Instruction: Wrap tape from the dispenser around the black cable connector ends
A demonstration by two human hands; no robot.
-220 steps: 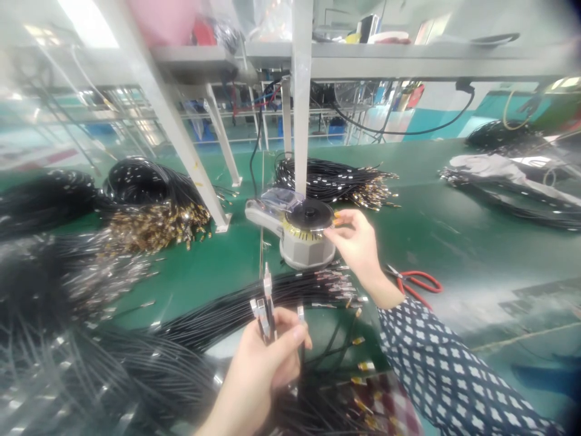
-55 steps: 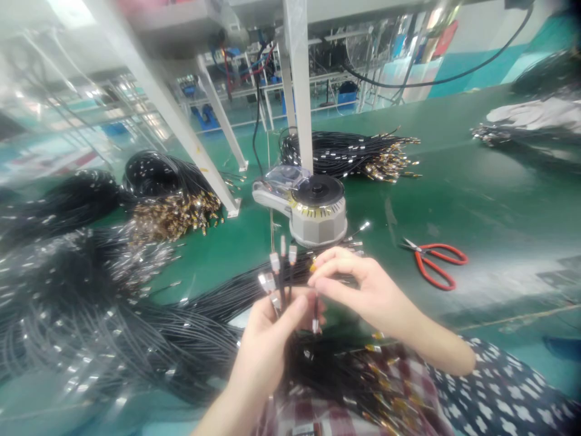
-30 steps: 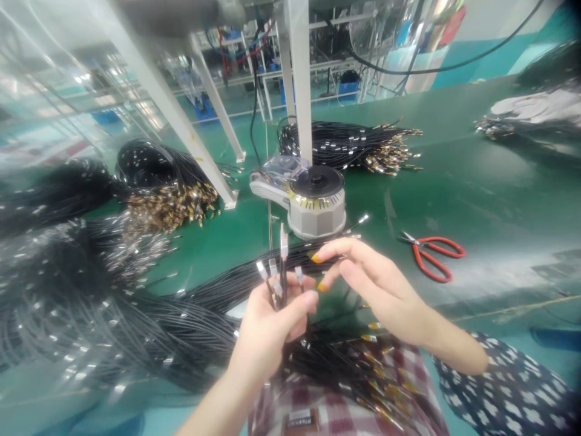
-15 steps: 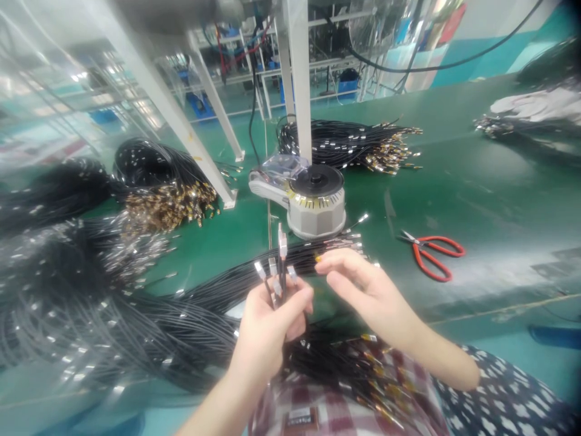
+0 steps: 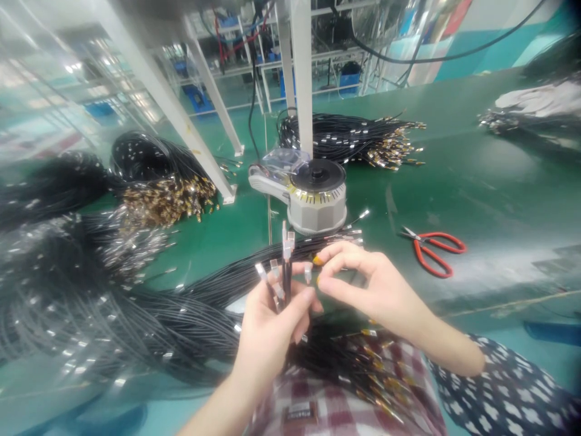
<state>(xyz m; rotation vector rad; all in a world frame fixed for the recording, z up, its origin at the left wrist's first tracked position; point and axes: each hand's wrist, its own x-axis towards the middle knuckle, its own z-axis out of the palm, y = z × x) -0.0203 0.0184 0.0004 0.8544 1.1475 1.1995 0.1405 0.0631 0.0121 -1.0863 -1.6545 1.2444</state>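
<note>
Green workbench (image 5: 458, 181): left hand (image 5: 270, 330) closed round cables (image 5: 288, 275) that a loose grip could drop; right hand (image 5: 374, 281) half-open, seemingly empty.

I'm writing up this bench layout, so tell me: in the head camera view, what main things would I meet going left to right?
Gold-tipped cable pile, left hand with the cable connectors it holds, right hand, red-handled scissors, white cloth.

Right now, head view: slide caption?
Left hand holds silver-plugged black cables beside the right hand; round tape dispenser behind, red-handled scissors at right.
</note>
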